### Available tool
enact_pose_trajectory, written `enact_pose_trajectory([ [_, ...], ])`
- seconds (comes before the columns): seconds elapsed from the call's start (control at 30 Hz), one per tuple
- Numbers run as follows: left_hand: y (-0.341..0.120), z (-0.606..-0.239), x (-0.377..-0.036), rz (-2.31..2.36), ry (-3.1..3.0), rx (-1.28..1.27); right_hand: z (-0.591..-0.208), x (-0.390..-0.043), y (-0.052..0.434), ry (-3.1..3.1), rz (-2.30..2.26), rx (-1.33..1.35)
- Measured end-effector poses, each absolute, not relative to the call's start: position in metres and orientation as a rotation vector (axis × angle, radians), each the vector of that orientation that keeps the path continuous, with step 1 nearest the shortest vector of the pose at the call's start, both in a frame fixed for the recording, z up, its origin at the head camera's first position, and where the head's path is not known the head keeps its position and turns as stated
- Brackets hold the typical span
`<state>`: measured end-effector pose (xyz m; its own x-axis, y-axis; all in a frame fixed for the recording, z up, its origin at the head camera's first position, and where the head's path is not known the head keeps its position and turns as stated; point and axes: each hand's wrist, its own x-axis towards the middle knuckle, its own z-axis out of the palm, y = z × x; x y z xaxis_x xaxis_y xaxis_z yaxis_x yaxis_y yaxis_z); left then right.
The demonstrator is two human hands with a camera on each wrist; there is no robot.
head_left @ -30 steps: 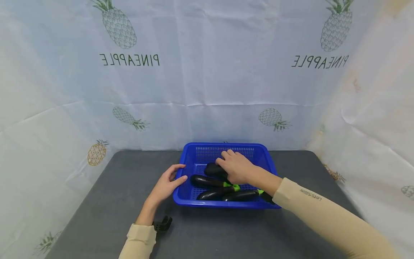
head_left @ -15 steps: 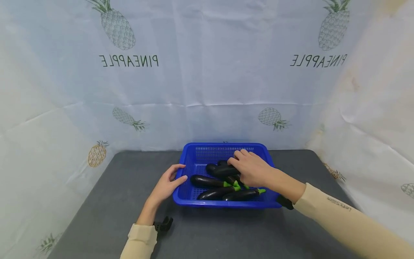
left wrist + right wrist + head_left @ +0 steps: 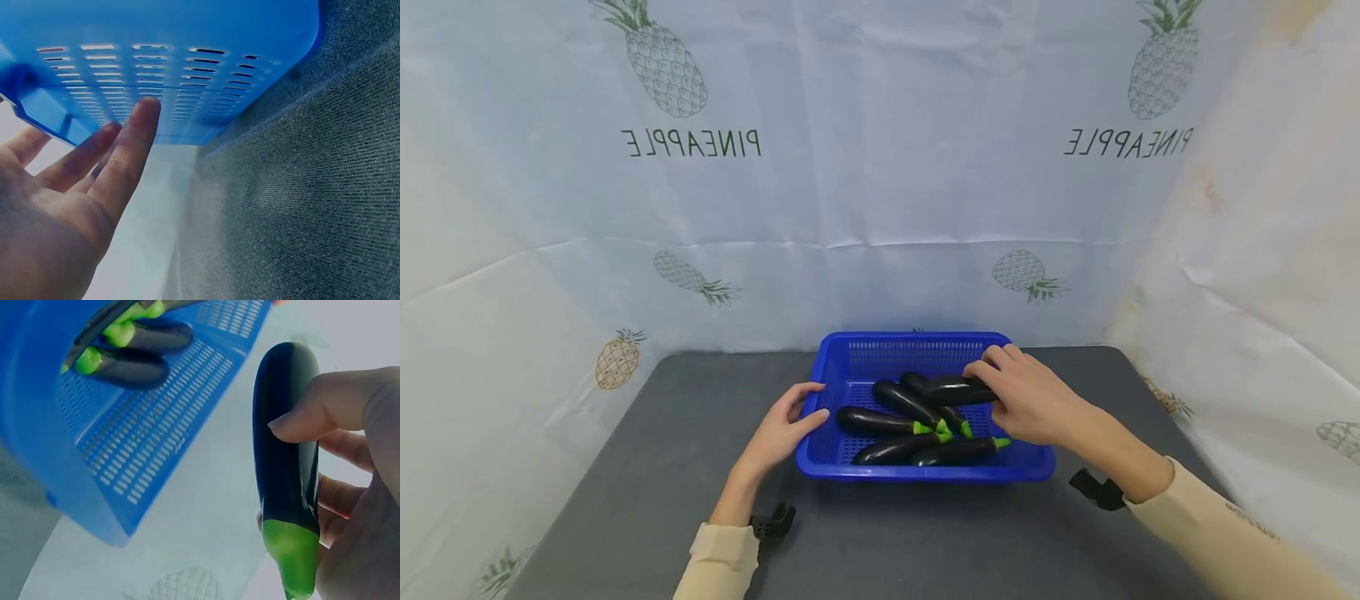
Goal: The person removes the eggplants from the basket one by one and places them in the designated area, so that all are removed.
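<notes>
**A:** so where's the eggplant at? Right hand (image 3: 1033,404) has its fingers and thumb wrapped around one eggplant (image 3: 957,390), holding it over the right half of the blue basket (image 3: 925,475). The wrist view shows the grip better: thumb across the dark skin, fingers curled behind, green stem end (image 3: 290,553) down by the palm.

**B:** and which way does it lie?

**A:** Long axis runs roughly left-right in the head view, rounded tip pointing left toward the basket's middle, stem end tucked in the hand. It sits above the other eggplants (image 3: 910,425), which lie flat on the basket floor, green caps mostly to the right. Can't tell if it touches the one under it.

**B:** left hand?

**A:** Left hand (image 3: 784,429) is on the basket's left wall, fingers straight-ish and relaxed, fingertips (image 3: 145,109) against the slotted plastic, not gripping. So the two hands are well apart, basket between them, and the right one is plainly the one on the eggplant. Basket sits on the grey table (image 3: 647,467).
</notes>
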<state>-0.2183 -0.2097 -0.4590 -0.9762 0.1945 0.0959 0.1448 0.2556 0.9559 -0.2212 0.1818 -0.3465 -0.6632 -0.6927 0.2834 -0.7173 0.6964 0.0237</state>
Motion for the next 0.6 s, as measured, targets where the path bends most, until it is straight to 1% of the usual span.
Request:
enact_pose_trajectory([
  [0.33, -0.21, -0.46, -0.216, 1.865, 2.472, 0.322, -0.349, -0.208, 0.213, -2.598, 0.294, 1.007],
  [0.6, -0.209, -0.458, -0.216, 1.843, 2.495, 0.318, -0.353, -0.21, 0.243, -2.515, 0.3, 0.911],
])
